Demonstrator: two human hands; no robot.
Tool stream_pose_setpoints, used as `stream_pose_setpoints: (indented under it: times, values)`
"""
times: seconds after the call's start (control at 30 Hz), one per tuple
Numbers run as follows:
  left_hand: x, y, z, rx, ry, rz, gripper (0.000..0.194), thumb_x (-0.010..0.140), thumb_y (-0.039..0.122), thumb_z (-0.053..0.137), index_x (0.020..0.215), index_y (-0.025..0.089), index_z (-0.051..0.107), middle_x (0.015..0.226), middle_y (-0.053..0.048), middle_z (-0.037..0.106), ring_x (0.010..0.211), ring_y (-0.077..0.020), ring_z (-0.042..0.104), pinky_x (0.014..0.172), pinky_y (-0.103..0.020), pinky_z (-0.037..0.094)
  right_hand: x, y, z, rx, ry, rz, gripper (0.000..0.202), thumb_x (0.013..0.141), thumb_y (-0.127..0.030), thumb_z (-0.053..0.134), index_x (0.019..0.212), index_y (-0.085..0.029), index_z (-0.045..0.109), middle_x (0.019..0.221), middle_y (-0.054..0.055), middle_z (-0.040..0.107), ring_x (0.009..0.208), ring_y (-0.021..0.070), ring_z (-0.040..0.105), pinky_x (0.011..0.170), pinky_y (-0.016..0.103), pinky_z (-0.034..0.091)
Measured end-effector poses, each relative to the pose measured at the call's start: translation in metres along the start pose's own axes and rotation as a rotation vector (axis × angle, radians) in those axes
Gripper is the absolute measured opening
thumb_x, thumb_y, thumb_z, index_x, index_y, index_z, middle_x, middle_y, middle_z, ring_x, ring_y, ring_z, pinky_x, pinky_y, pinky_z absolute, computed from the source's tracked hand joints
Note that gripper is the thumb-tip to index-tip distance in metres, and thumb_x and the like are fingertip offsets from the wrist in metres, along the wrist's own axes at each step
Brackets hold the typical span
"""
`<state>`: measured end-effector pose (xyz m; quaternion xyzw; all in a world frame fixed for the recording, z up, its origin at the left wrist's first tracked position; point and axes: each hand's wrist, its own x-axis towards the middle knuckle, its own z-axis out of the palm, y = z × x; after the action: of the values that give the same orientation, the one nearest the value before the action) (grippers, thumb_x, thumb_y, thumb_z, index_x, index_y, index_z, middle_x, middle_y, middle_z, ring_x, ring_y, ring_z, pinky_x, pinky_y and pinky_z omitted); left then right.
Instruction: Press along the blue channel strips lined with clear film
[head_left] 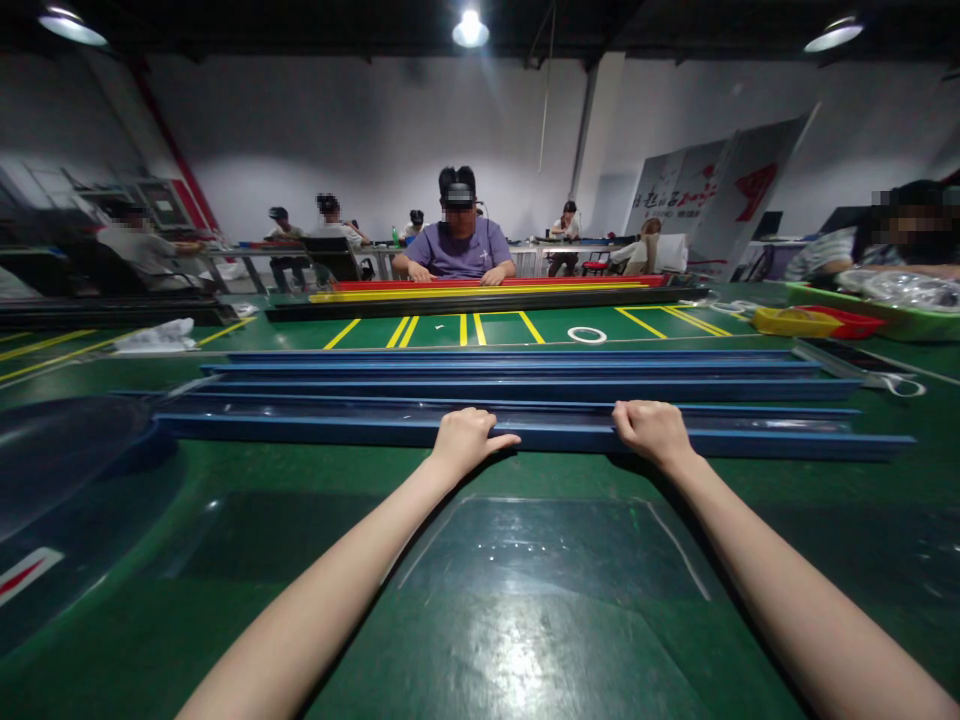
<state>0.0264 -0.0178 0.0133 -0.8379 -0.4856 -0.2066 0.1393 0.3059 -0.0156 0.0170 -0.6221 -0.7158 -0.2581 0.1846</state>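
A long blue channel strip (555,437) lies across the green table, nearest to me. My left hand (469,440) is closed on it left of its middle, with the thumb along the front wall and the fingers over the channel. Farther right, my right hand (652,430) is curled round the same strip, knuckles up. Clear film shows inside the channel between the hands. Just beyond lie more blue strips (525,388), parallel to the held one. A clear plastic sheet (547,550) is flat on the table between my forearms.
A clear curved plastic piece (67,470) sits at the left. Red, yellow and black strips (487,296) lie farther back, before a person in purple. A white ring (586,336), a phone (862,360), a yellow tray (795,321) and a green tray (900,322) are beyond and right.
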Motion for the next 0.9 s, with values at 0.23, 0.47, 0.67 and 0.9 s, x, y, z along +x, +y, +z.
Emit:
stream_pose_setpoints:
  times: [0.23, 0.47, 0.67, 0.9]
  values:
    - [0.0040, -0.0008, -0.0022, -0.036, -0.069, -0.037, 0.055, 0.072, 0.065, 0.042, 0.059, 0.015, 0.060, 0.068, -0.006, 0.064, 0.071, -0.0190, 0.058, 0.053, -0.023, 0.035, 0.0004, 0.0002, -0.0013, 0.002, -0.017, -0.003, 0.048, 0.080, -0.032, 0.029, 0.052, -0.016, 0.064, 0.059, 0.010, 0.066, 0.051, 0.0168, 0.056, 0.047, 0.026, 0.024]
    - [0.0073, -0.0002, -0.0035, -0.038, -0.118, -0.103, 0.056, 0.068, 0.068, 0.044, 0.060, 0.016, 0.062, 0.067, -0.008, 0.063, 0.068, -0.0209, 0.059, 0.053, -0.025, 0.036, 0.0003, -0.0003, -0.0010, -0.007, -0.017, 0.008, 0.047, 0.081, -0.032, 0.029, 0.054, -0.016, 0.065, 0.060, 0.010, 0.066, 0.051, 0.0167, 0.056, 0.047, 0.026, 0.024]
    - [0.0093, -0.0015, -0.0039, -0.020, -0.155, -0.110, 0.058, 0.068, 0.069, 0.043, 0.058, 0.015, 0.063, 0.060, -0.009, 0.062, 0.063, -0.0212, 0.059, 0.055, -0.025, 0.037, 0.0014, -0.0012, -0.0022, -0.020, -0.048, 0.021, 0.045, 0.080, -0.032, 0.031, 0.055, -0.017, 0.066, 0.062, 0.009, 0.067, 0.053, 0.0181, 0.058, 0.048, 0.026, 0.025]
    - [0.0088, -0.0026, -0.0008, -0.022, -0.130, -0.076, 0.059, 0.069, 0.069, 0.041, 0.059, 0.015, 0.063, 0.062, -0.008, 0.062, 0.063, -0.0203, 0.059, 0.054, -0.025, 0.036, 0.0015, -0.0023, -0.0032, -0.031, -0.069, 0.034, 0.046, 0.080, -0.032, 0.031, 0.057, -0.017, 0.067, 0.063, 0.010, 0.067, 0.054, 0.0183, 0.058, 0.048, 0.026, 0.025]
